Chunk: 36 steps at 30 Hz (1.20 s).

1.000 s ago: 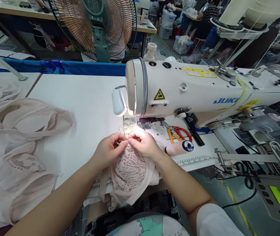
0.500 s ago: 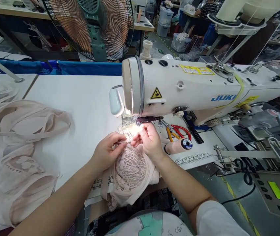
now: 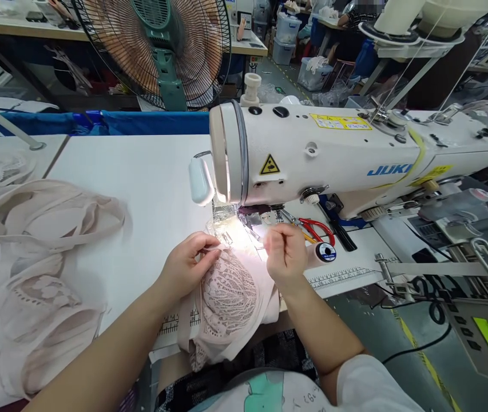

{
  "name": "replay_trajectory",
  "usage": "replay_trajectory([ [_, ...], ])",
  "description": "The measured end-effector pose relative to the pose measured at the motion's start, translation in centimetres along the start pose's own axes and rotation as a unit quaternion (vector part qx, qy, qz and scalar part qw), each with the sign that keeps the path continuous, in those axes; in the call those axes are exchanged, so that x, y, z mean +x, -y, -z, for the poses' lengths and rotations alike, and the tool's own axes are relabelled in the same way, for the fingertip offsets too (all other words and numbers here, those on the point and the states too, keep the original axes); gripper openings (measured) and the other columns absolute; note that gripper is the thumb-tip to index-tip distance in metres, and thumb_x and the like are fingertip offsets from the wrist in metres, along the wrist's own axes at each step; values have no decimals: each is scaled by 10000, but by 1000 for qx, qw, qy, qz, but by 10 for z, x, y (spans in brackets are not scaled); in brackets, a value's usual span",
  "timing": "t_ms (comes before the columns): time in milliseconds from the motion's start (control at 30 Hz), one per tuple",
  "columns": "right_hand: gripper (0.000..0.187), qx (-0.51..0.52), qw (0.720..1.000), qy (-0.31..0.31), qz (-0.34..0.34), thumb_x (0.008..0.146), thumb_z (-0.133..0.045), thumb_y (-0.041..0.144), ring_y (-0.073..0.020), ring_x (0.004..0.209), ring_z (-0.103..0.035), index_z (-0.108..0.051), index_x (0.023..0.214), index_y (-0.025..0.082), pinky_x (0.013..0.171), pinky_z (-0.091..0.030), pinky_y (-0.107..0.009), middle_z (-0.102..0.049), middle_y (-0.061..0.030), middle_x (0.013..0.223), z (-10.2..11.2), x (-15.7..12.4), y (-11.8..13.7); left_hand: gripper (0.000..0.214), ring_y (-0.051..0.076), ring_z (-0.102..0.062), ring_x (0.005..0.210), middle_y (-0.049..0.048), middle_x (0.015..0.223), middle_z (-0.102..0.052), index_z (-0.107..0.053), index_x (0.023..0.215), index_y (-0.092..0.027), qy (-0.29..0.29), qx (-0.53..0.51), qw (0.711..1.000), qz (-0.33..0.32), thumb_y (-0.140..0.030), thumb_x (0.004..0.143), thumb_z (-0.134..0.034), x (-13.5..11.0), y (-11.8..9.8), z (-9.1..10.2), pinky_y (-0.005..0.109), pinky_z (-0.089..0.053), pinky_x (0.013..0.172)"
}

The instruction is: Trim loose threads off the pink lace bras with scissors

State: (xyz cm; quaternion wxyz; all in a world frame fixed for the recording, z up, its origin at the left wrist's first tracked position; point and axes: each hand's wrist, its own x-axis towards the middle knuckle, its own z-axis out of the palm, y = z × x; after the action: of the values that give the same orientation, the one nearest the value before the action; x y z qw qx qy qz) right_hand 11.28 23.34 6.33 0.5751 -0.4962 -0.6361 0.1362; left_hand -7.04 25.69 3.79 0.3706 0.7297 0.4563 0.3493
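A pale pink lace bra (image 3: pixel 230 292) lies in front of the sewing machine (image 3: pixel 312 154), hanging over the table's near edge. My left hand (image 3: pixel 190 260) pinches its upper edge between thumb and fingers, just below the lit needle area. To the right of the cup, my right hand (image 3: pixel 285 252) is closed with curled fingers, apart from the bra. Whatever it may hold is hidden or too small to make out. Partly behind that hand lies a pink thread spool (image 3: pixel 323 253), with red-handled pliers (image 3: pixel 321 228) just beyond.
More pale pink bras (image 3: pixel 46 286) are heaped on the left of the white table (image 3: pixel 141 171). A large fan (image 3: pixel 166 51) stands behind the table. A control panel (image 3: pixel 479 337) sits at lower right. Another person is seated far back at upper right.
My right hand has moved right, away from the bra's upper edge and my left hand, and now covers part of the spool and pliers. My left hand stays pinched on the bra.
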Motion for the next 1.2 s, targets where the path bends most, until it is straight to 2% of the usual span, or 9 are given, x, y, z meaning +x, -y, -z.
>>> replay_trajectory([
  [133,150,95,993,-62,13,866,-387,207,-60,388,-389,-425,721,194,368,-307,-185,-343,78,494,6,4,4,82,145,-561,687,6,765,-596,-562,796,-214,10,8,1000,17,-270,773,-505,1,-1,0,259,-461,628],
  [233,185,93,989,-106,34,872,-386,227,-84,406,-457,-415,691,203,375,-366,-204,-344,75,471,10,10,11,88,147,-561,693,10,773,-598,-565,802,-212,10,12,1000,23,-269,775,-504,2,-1,0,261,-460,634],
  [433,257,13,990,-138,4,870,-381,312,-121,476,-482,-373,626,231,628,-539,-374,-392,43,494,17,12,23,84,149,-562,691,13,782,-600,-572,805,-210,10,18,1000,21,-264,775,-516,3,1,1,260,-452,626],
  [567,185,14,998,-53,-41,873,-346,284,-134,547,-533,-406,705,235,613,-519,-341,-453,23,557,15,7,16,76,150,-561,692,13,782,-597,-573,804,-210,2,12,1000,22,-258,769,-525,2,1,0,265,-453,627],
  [633,81,-3,996,36,-80,860,-361,235,-130,580,-562,-432,822,224,589,-494,-294,-483,26,589,10,5,12,70,148,-558,699,13,780,-591,-573,811,-209,-5,1,1000,16,-243,764,-534,2,1,0,265,-454,633],
  [767,147,-86,945,290,-123,816,-402,161,-132,626,-588,-468,943,195,580,-446,-253,-599,11,671,1,5,10,70,144,-550,705,12,759,-579,-576,819,-203,-4,-51,999,-7,-217,757,-547,2,1,0,260,-455,629],
  [833,152,-93,920,360,-122,815,-418,155,-133,692,-598,-516,924,193,626,-441,-250,-644,1,754,-3,7,11,70,141,-549,710,11,753,-577,-579,818,-201,3,-72,997,-13,-205,753,-554,3,1,1,253,-455,624],
  [1000,182,-146,918,356,-96,810,-466,175,-151,817,-550,-624,898,198,681,-415,-250,-603,-39,860,-4,9,7,64,137,-548,707,12,756,-574,-589,807,-198,16,-85,996,5,-200,750,-559,5,0,4,245,-456,624],
  [1200,215,-189,915,351,-57,797,-481,188,-153,733,-505,-660,915,197,640,-385,-249,-569,-41,766,-3,10,6,64,146,-552,711,16,750,-575,-591,797,-198,21,-90,996,16,-220,745,-561,6,-1,4,257,-461,629],
])
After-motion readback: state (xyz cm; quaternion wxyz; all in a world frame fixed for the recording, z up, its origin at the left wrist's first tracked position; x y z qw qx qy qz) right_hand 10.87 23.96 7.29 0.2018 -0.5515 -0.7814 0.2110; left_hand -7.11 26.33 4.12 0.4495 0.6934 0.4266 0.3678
